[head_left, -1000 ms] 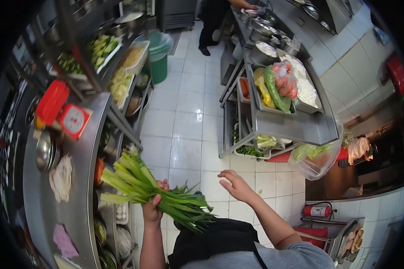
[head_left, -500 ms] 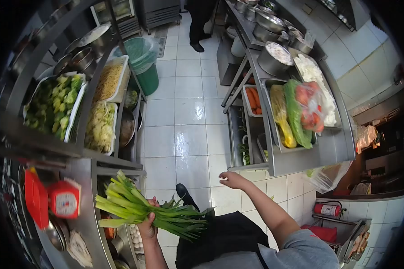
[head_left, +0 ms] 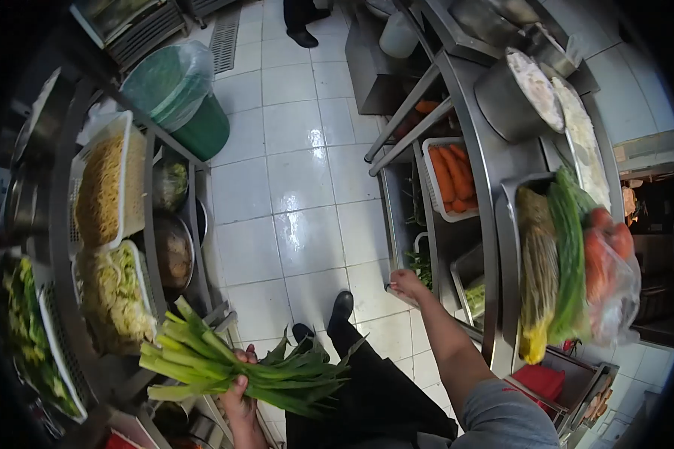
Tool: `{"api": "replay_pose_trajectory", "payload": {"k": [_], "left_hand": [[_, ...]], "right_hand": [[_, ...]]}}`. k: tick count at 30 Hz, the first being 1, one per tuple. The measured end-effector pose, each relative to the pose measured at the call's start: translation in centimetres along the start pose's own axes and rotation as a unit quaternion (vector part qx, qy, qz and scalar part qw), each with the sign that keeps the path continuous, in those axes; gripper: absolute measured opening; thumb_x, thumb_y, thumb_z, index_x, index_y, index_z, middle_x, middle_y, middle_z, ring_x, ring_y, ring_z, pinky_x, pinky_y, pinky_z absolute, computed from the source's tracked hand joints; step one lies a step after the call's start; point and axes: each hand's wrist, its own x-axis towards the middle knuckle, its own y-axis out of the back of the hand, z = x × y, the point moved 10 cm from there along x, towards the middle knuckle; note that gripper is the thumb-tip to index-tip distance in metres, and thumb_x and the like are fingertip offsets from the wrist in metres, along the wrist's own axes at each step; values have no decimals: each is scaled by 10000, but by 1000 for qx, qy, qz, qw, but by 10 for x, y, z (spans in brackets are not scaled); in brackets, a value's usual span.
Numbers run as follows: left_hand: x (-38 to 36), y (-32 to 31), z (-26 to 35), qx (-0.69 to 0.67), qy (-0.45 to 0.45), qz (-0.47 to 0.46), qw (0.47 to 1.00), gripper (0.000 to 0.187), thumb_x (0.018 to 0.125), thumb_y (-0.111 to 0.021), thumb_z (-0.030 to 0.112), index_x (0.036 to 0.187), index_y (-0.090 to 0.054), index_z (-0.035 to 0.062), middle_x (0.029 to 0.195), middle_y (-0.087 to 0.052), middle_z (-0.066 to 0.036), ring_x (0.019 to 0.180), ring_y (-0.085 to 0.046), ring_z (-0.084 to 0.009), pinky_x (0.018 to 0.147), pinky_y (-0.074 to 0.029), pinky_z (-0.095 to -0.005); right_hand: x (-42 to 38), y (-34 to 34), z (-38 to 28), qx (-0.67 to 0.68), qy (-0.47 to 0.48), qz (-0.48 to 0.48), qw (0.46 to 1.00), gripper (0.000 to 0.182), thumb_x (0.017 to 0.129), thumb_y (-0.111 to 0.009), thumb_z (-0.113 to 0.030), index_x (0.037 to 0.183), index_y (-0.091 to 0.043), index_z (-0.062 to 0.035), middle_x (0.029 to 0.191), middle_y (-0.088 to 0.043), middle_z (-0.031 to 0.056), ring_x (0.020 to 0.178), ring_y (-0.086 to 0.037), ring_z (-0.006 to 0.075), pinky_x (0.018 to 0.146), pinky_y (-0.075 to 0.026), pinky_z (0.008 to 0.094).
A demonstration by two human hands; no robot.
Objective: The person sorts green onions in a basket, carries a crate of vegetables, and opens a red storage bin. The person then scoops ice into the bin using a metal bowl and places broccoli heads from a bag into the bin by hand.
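My left hand grips a bunch of leafy green stalks round the middle. Their pale, thick cut ends point left, and the dark pointed leaves lie to the right, across the front of my dark clothing. On the other side, my right hand is stretched forward at the corner of the low metal shelf, fingers curled. Whether it touches the shelf or has anything in it is hidden. Close beside that hand are some dark green leaves on the lower level and a white basket of carrots further up.
A rack on the left bears noodles, chopped cabbage and broccoli. A green bin stands past it. On the right counter are a metal pot and a tray with bagged tomatoes. Another person's shoe is ahead.
I have moved forward and the view tilts further down; racks and counter are nearer. My right hand has come to the low shelf's corner. The greens remain in my left hand.
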Motion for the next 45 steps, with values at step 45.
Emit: {"api": "replay_pose_trajectory", "payload": {"k": [45], "left_hand": [[148,-7,-100,200,151,1,968,642,616,-696,187,1152,-378,34,912,-479,-71,842,-509,-213,968,-300,-458]], "right_hand": [[123,-84,98,600,47,130,788,426,732,-419,63,1157,-438,43,1006,-566,167,902,-593,293,778,-511,404]]}}
